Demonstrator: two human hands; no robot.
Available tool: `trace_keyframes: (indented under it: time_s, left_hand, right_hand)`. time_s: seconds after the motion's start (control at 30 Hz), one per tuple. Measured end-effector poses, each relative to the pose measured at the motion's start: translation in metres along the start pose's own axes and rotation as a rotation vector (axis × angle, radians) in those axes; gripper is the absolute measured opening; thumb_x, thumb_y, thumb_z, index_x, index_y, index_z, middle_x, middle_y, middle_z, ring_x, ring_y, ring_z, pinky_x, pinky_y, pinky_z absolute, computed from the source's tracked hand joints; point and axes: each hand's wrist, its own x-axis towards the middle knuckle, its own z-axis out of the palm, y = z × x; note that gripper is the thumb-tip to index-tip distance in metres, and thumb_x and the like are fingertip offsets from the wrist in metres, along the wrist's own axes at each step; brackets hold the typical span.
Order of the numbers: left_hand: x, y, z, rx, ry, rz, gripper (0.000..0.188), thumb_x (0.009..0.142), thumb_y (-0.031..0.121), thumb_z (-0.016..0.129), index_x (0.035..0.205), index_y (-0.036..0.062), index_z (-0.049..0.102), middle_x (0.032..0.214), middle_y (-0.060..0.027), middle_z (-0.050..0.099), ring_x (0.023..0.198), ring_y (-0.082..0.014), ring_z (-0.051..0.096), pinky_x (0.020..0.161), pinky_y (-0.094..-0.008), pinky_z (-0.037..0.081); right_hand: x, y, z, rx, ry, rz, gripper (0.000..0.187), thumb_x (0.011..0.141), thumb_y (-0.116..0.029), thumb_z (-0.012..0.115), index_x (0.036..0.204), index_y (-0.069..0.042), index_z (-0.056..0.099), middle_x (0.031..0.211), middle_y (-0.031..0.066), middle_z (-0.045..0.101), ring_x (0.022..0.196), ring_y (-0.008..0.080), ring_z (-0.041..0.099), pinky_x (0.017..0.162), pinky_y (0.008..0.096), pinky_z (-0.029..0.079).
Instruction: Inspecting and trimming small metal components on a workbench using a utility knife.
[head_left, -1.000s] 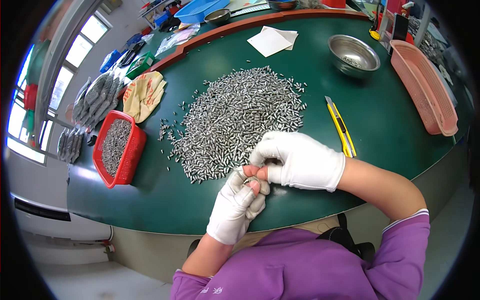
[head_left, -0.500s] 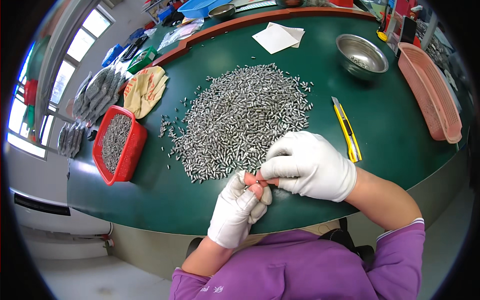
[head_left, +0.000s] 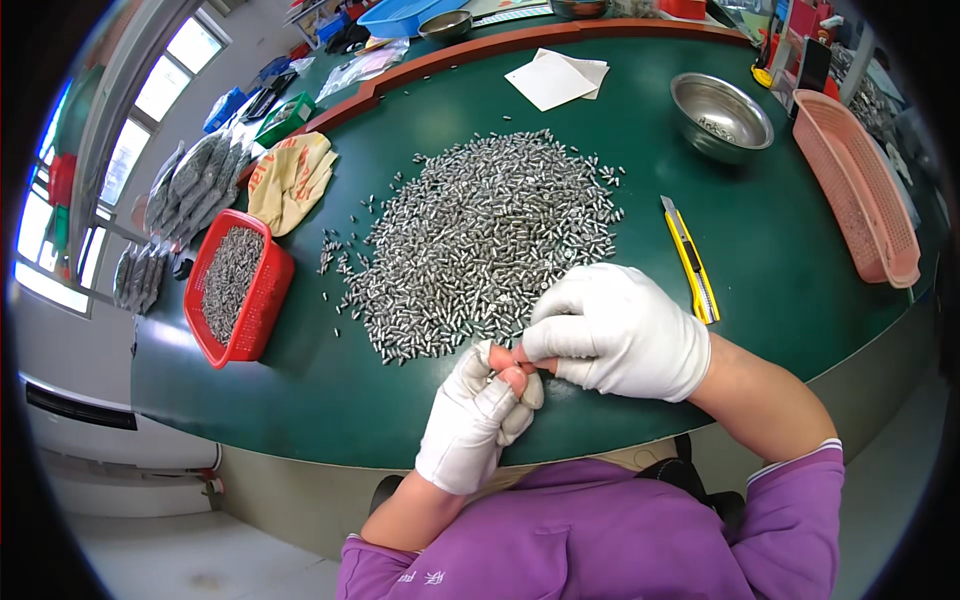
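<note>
At the near side of a large heap of small silvery metal parts (head_left: 490,225), my two gloved hands meet fingertip to fingertip. My left hand (head_left: 480,415) is closed in a pinch, its bare thumb and fingertip pressed round a tiny metal part that is mostly hidden. From the right, my right hand (head_left: 615,335) reaches in with bent fingers, also pinching at that spot. Both white gloves leave some fingertips bare. The parts in the heap look like short cylinders, some with a narrower end. A few lie loose along the heap's left edge.
A red basket (head_left: 275,300) full of similar parts stands at the left, beside a crumpled yellowish cloth bag (head_left: 290,180). To the right lie a yellow utility knife (head_left: 692,262) with its blade out, a steel bowl (head_left: 745,140) and a pink basket (head_left: 860,195). White paper (head_left: 550,82) lies at the back.
Both hands hold nearly the same place and pinch. The whole view has shifted very slightly; the heap and the things around it look unchanged.
</note>
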Motion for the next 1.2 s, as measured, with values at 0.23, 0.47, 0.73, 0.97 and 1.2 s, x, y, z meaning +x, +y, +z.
trace_keyframes:
  time_s: [0.23, 0.47, 0.73, 0.97, 1.2]
  left_hand:
    - [0.0, -0.001, -0.001, 0.011, -0.005, 0.003, 0.018, 0.096, 0.024, 0.06, 0.101, 0.0078, 0.054, 0.078, -0.005, 0.056, 0.05, -0.0052, 0.035, 0.045, -0.0195, 0.027]
    - [0.002, 0.001, 0.003, 0.032, 0.015, -0.022, 0.022, 0.097, 0.026, 0.059, 0.106, 0.0064, 0.057, 0.073, -0.0023, 0.052, 0.05, -0.0049, 0.034, 0.045, -0.0197, 0.025]
    - [0.002, 0.002, -0.001, 0.084, -0.028, -0.113, 0.023, 0.099, 0.027, 0.055, 0.111, 0.0074, 0.054, 0.08, -0.0022, 0.056, 0.052, -0.0028, 0.036, 0.046, -0.0178, 0.028]
    - [-0.002, 0.021, -0.014, -0.188, 0.007, -0.14, 0.021, 0.099, 0.028, 0.054, 0.108, 0.0089, 0.059, 0.072, 0.0024, 0.042, 0.05, -0.0046, 0.026, 0.048, -0.0196, 0.025]
    - [0.044, 0.182, -0.138, 0.092, 0.558, 0.817, 0.034, 0.101, 0.033, 0.046, 0.107, 0.0004, 0.054, 0.088, -0.0078, 0.059, 0.07, -0.0133, 0.053, 0.062, -0.024, 0.045]
  right_hand:
    - [0.001, -0.001, -0.005, -0.115, -0.002, 0.007, 0.012, 0.073, -0.016, 0.07, 0.084, -0.014, 0.064, 0.079, 0.0038, 0.06, 0.075, 0.0261, 0.061, 0.065, 0.0376, 0.051]
    - [0.0, 0.014, -0.012, -0.125, 0.159, 0.094, 0.012, 0.076, -0.015, 0.07, 0.087, -0.013, 0.068, 0.082, 0.0048, 0.062, 0.078, 0.0264, 0.062, 0.068, 0.0372, 0.051]
    - [0.003, -0.008, -0.006, 0.021, -0.058, 0.104, 0.015, 0.074, -0.016, 0.071, 0.087, -0.012, 0.068, 0.087, 0.005, 0.063, 0.083, 0.0271, 0.061, 0.074, 0.0378, 0.051]
    - [0.001, -0.008, 0.003, -0.007, 0.067, 0.192, 0.013, 0.075, -0.014, 0.072, 0.085, -0.011, 0.064, 0.091, 0.0063, 0.061, 0.088, 0.0268, 0.06, 0.078, 0.0377, 0.048]
    - [-0.001, 0.001, 0.007, -0.039, 0.078, 0.163, 0.014, 0.076, -0.012, 0.073, 0.082, -0.007, 0.061, 0.084, 0.0091, 0.06, 0.076, 0.027, 0.06, 0.068, 0.0364, 0.049]
